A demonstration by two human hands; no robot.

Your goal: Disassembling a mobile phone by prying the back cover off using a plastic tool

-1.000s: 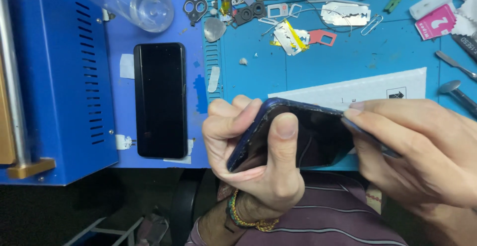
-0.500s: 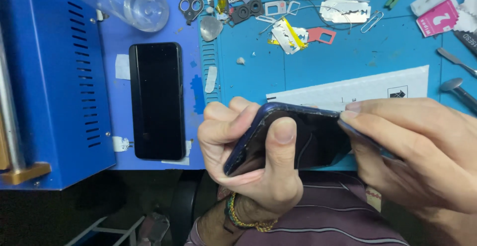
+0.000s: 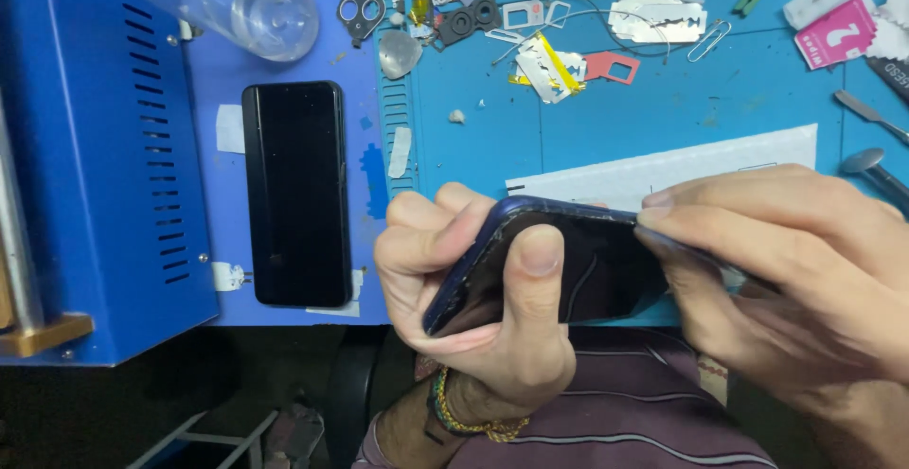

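Hands (image 3: 587,289) barely shifted, both gripping dark phone (image 3: 606,270)

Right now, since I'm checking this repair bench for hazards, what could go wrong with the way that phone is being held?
The left hand grips the dark phone in mid-air, off the blue mat, while the right hand presses fingertips along its top edge: a slip could drop it or flex and crack the glass. Loose razor blades lie just beyond and might nick a reaching hand.
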